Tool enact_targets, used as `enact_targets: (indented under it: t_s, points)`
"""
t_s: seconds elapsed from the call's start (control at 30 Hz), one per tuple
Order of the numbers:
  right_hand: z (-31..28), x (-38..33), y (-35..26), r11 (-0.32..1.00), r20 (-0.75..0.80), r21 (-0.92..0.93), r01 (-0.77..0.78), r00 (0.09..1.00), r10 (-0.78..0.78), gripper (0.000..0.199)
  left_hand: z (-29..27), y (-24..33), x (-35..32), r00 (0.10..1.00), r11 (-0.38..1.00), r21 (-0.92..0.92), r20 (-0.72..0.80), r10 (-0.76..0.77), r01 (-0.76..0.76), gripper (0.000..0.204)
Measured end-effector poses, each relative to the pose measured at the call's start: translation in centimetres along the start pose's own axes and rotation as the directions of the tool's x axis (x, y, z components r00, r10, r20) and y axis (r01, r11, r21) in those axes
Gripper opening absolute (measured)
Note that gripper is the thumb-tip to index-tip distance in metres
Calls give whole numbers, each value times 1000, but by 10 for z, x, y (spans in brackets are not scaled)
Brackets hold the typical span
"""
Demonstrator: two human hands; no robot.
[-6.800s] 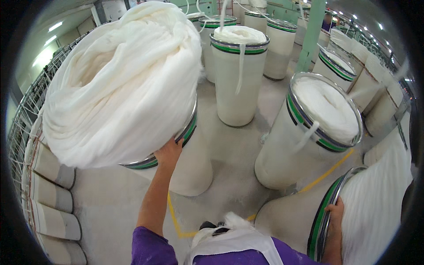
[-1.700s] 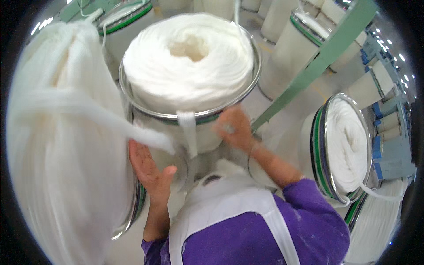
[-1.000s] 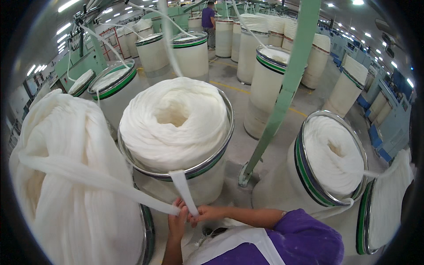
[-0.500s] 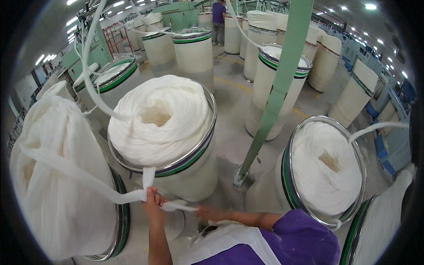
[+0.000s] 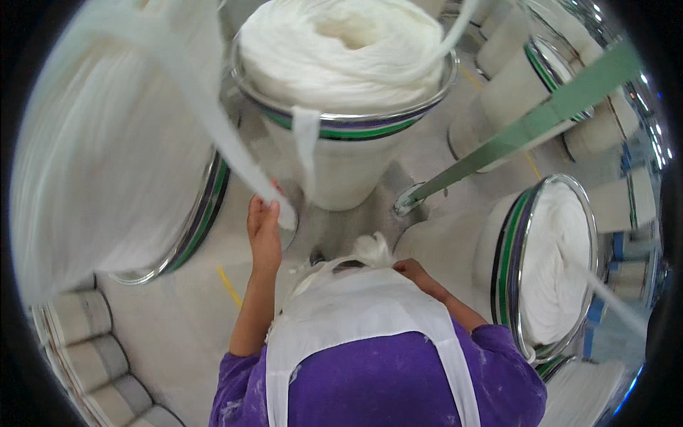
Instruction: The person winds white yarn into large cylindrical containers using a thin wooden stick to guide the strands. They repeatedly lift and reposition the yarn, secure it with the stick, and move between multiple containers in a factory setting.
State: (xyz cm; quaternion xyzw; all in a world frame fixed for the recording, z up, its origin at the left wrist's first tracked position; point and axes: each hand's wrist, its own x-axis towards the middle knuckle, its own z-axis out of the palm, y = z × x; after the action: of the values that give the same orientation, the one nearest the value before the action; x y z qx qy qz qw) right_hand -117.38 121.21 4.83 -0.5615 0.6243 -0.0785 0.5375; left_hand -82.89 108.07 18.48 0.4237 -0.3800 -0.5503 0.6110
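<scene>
The gray floor [image 5: 163, 306] is the biggest thing, and it carries all the tall cans. On the left, a huge, blurry heap of soft white fluff [image 5: 107, 164] bulges out over the edge of its can [image 5: 213, 196]. Straight ahead stands a middle can [image 5: 334, 164], with a fat white ring of fluff [image 5: 398, 67] piled above its shiny edge. A right can [image 5: 455, 242] is full of white fluff too. The person has a purple shirt [image 5: 377, 384] under a white apron [image 5: 341, 313]. A green post [image 5: 526, 121] has its foot on the floor between the middle can and the right can. A long white strip [image 5: 220, 128] comes down from the heap to the left hand [image 5: 265, 224], which pinches it near its loose end. The right hand [image 5: 418, 276] is close by the apron's right edge; it is partly hidden, so I can't tell if it is holding anything. A short white strip [image 5: 306, 139] hangs over the near edge of the middle can, apart from both hands. A little white tuft [image 5: 373, 249] pokes up by the apron's top edge.
</scene>
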Motion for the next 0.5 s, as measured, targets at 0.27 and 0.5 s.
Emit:
enact_targets:
  t_s: [0.27,0.5]
  points:
    - [0,70,-29,627,204,-757,184,978,-41,21,-1,16,-10,995,988,144,70,-71,61,34]
    - [-31,122,-211,282,117,-838,467,658,-744,33,-12,5,-19,988,979,153,45,-147,138,30]
